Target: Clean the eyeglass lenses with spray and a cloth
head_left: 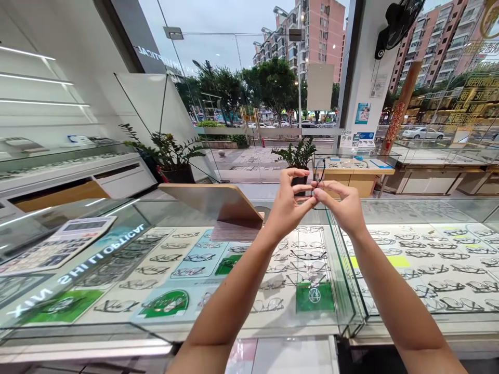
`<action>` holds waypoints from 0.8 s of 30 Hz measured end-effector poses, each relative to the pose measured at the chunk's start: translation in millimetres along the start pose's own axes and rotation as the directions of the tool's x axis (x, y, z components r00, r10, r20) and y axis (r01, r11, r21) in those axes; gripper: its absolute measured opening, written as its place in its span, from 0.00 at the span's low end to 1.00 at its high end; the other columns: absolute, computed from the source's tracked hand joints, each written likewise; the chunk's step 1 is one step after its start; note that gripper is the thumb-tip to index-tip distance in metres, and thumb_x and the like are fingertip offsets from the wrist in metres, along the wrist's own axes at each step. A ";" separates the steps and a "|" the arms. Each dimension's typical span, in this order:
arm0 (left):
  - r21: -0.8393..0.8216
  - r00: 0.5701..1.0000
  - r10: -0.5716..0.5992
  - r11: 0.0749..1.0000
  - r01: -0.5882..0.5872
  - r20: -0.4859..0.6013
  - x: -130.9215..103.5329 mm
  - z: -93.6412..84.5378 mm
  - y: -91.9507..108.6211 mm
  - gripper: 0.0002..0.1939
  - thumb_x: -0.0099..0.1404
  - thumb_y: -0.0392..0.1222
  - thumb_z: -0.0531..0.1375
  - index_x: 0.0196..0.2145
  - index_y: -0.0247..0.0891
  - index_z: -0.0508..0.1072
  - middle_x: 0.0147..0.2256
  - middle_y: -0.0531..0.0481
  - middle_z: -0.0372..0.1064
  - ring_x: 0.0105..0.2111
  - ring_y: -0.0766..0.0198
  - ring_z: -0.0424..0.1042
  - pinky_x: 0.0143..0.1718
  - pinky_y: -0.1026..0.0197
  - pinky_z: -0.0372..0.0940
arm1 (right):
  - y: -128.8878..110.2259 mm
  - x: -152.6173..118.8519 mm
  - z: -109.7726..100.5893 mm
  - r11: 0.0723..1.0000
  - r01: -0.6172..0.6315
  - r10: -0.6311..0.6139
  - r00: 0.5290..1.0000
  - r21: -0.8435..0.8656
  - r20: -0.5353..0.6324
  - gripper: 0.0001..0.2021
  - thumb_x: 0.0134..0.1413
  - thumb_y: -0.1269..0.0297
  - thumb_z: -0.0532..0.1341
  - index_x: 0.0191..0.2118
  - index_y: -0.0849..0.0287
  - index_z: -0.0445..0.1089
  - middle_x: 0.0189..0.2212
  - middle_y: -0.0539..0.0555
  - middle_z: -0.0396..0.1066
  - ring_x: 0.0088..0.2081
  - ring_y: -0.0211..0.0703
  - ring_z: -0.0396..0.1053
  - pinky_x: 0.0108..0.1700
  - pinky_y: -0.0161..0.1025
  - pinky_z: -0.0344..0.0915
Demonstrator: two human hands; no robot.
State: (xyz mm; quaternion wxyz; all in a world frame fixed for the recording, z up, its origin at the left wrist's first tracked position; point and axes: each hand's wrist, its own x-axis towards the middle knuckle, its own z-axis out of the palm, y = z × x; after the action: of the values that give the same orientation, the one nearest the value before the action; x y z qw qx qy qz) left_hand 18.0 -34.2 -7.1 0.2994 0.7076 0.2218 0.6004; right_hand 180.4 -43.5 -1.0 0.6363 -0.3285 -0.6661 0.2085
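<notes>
— Two bare hands meet at chest height over the glass-topped display surface (163,317) of an optical shop. What are they holding?

— A thin, dark-framed pair of spectacles (318,174), raised at 12 o'clock from the wrists. The left hand (286,205) has thumb and forefinger curled in a pinch near one end of it, the other fingers arched above. The right hand (343,205) pinches the frame with its fingertips, palm turned down. The two hands touch at the fingertips; the frame is too thin to tell which part each one grips.

— What lies under them?

— Rows of clear and dark spectacle frames (307,254) on white trays inside the case, directly below the forearms. A small green square card (314,297) sits among them at 6 o'clock from the hands.

— And to the sides?

— At 9 o'clock, well apart from the hands, a grey desk calculator (58,244) rests on the glass, with mirrored white lettering reflected near it. A tilted tan-backed counter mirror (214,202) stands just left of the left hand. A second glass case (429,259), also filled with frames, runs off toward 3 o'clock.

— Beyond the counter?

— At 12 o'clock, a small potted green plant (296,153) stands behind the hands; a larger leafy potted plant (167,153) is at 10 o'clock. Through the shop window (249,78) are trees, parked cars and pink apartment blocks.
</notes>
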 end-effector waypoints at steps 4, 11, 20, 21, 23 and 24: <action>0.036 0.997 -0.046 0.998 0.044 0.059 -16.8 9.9 -23.7 0.26 0.65 0.45 0.69 0.52 0.45 0.58 0.65 0.40 0.59 0.51 0.60 0.77 0.47 0.57 0.78 | 28.4 -20.3 0.7 0.998 -0.063 0.064 0.996 0.022 -0.068 0.11 0.53 0.53 0.70 0.33 0.56 0.83 0.39 0.59 0.84 0.45 0.54 0.81 0.54 0.52 0.75; 0.326 0.996 -0.040 0.945 0.011 0.081 -52.5 3.0 -70.6 0.23 0.71 0.50 0.64 0.56 0.42 0.60 0.69 0.32 0.54 0.64 0.48 0.67 0.64 0.42 0.66 | 67.1 -49.1 4.6 0.993 -0.091 0.087 0.994 -0.073 -0.060 0.13 0.56 0.52 0.67 0.34 0.56 0.81 0.38 0.60 0.83 0.45 0.54 0.79 0.55 0.53 0.72; 0.545 0.899 -0.185 0.740 0.394 -0.398 -67.6 -38.5 -134.0 0.29 0.71 0.45 0.61 0.63 0.35 0.55 0.67 0.27 0.55 0.70 0.44 0.57 0.69 0.45 0.54 | 102.2 -62.2 -2.1 0.974 -0.112 0.091 0.990 -0.198 -0.110 0.13 0.57 0.52 0.65 0.32 0.55 0.79 0.37 0.60 0.83 0.44 0.55 0.78 0.54 0.54 0.70; 0.525 0.878 -0.260 0.720 0.453 -0.402 -68.5 -40.4 -137.7 0.31 0.70 0.44 0.61 0.64 0.35 0.54 0.67 0.27 0.55 0.70 0.44 0.57 0.69 0.46 0.55 | 103.3 -62.9 -2.2 0.973 -0.105 0.083 0.990 -0.206 -0.112 0.12 0.57 0.52 0.64 0.32 0.55 0.79 0.37 0.60 0.83 0.44 0.55 0.77 0.54 0.54 0.70; 0.488 0.827 -0.395 0.673 0.557 -0.400 -70.9 -42.4 -142.6 0.33 0.69 0.43 0.63 0.65 0.35 0.54 0.67 0.28 0.57 0.68 0.45 0.60 0.67 0.48 0.57 | 102.9 -63.6 -2.0 0.972 -0.101 0.077 0.990 -0.212 -0.120 0.12 0.58 0.52 0.64 0.31 0.54 0.78 0.36 0.59 0.83 0.43 0.54 0.77 0.53 0.54 0.70; 0.471 0.802 -0.449 0.651 0.596 -0.394 -72.4 -42.9 -144.2 0.32 0.68 0.42 0.64 0.64 0.35 0.55 0.65 0.28 0.61 0.66 0.45 0.63 0.65 0.49 0.59 | 101.7 -63.6 -1.8 0.972 -0.103 0.079 0.990 -0.211 -0.120 0.13 0.59 0.52 0.64 0.30 0.54 0.77 0.36 0.59 0.83 0.43 0.53 0.77 0.53 0.53 0.70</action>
State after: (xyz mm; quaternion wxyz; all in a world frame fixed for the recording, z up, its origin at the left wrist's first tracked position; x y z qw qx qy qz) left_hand -30.6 27.9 -154.2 0.2037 0.5895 0.6221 0.4732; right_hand 198.0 -17.6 -116.8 0.6226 -0.4370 -0.6327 0.1452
